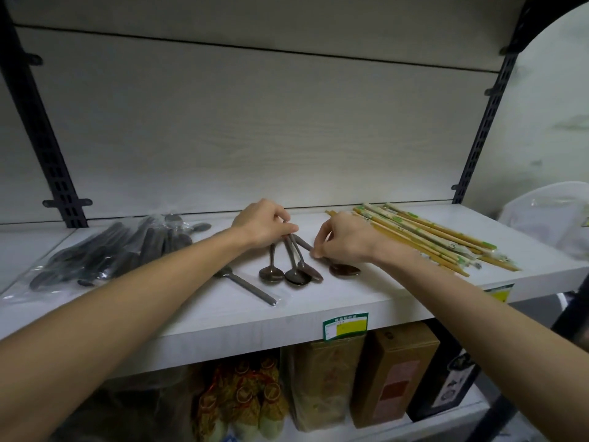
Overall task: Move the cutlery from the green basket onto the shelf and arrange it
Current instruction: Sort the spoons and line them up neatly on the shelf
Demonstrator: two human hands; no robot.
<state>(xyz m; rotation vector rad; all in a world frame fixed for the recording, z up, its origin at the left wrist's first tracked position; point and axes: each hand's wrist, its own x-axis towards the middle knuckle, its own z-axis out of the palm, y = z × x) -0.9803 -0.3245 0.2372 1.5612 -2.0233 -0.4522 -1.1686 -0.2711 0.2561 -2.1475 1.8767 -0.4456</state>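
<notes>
Head view: spoons being lined up on the white shelf (350, 301), both hands at work.

Largest first: the shelf carries a bagged bundle of dark cutlery (105, 253) at the left, wrapped chopsticks (424, 237) at the right, and a lone fork (245, 287) near the front edge. Between them lie four spoons (293, 269), bowls toward the person. The left hand (261, 224) has its grip curled round three handles; the right hand (344, 240) pinches the fourth spoon's handle (304, 243). To do this well, fan the handles apart evenly and keep the bowls level. No green basket is in view.
</notes>
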